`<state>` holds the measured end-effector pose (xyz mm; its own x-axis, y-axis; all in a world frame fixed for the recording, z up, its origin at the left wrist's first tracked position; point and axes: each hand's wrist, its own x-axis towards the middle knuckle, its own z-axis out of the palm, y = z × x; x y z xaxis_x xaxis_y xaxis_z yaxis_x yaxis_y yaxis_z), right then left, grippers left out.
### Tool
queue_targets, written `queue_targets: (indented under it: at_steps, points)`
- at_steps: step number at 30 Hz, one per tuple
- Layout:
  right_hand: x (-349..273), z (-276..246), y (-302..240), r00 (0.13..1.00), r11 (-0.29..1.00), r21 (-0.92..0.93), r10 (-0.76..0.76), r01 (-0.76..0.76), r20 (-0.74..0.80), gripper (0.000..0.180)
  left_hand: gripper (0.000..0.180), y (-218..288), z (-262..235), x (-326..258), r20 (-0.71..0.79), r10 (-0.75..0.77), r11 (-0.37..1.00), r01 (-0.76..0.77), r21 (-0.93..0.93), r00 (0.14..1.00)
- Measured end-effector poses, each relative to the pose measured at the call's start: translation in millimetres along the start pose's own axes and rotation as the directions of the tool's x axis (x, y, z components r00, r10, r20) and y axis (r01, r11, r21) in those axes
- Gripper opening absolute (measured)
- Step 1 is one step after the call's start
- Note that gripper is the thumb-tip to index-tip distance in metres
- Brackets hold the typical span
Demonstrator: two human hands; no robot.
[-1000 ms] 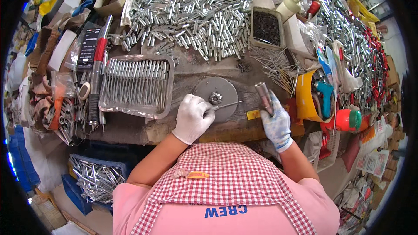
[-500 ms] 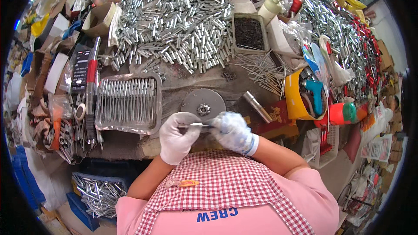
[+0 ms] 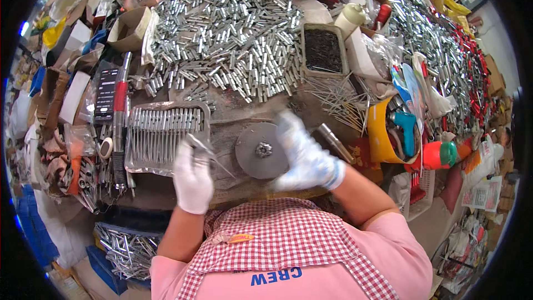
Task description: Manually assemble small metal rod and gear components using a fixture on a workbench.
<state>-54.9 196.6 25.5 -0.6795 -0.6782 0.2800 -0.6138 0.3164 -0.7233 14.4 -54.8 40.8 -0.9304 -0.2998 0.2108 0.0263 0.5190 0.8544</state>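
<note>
My left hand [image 3: 192, 182], in a white glove, is closed on a slim metal rod with a thicker silver sleeve [image 3: 200, 145]; its thin end points toward the grey disc. Just behind that hand is a metal tray [image 3: 207, 128] holding a row of similar sleeved rods [image 3: 164, 133]. My right hand [image 3: 311, 158], in a white and blue glove, is spread and smeared by motion, with nothing visible in it. It is over the right edge of the round grey disc [image 3: 250, 158], on which a small heap of metal bits [image 3: 264, 149] sits.
Loose silver sleeves [image 3: 227, 28] cover the far bench. A tub of dark small parts [image 3: 323, 50], thin rods [image 3: 338, 97], a metal cylinder [image 3: 335, 141] and a yellow holder [image 3: 377, 133] lie to the right. A blue bin of metal parts [image 3: 130, 250] stands lower left.
My hands were together in front of the disc on a small rod; now they are apart. The left moved left toward the tray with the rod, and the right moved right and opened.
</note>
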Motion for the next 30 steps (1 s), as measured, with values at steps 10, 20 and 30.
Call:
queue_targets:
  at_steps: [10,20,30]
  points:
    - [-5.0,-72.0,105.2,0.900,0.486,-0.758,0.214,-0.435,-0.379,0.026,0.022,-93.2,-123.6,95.6,-0.132,-0.199,0.811,0.239,0.534,0.971]
    - [5.9,-75.7,117.1,0.931,0.502,-0.785,0.182,-0.364,-0.315,0.013,0.019,-123.5,-83.8,128.9,0.055,-0.156,0.487,0.029,0.873,0.986]
    - [-9.1,-65.4,71.6,0.743,0.954,-0.037,0.207,-0.297,-0.636,0.026,0.017,-77.7,-45.1,141.3,0.076,0.010,0.647,-0.064,0.760,0.997]
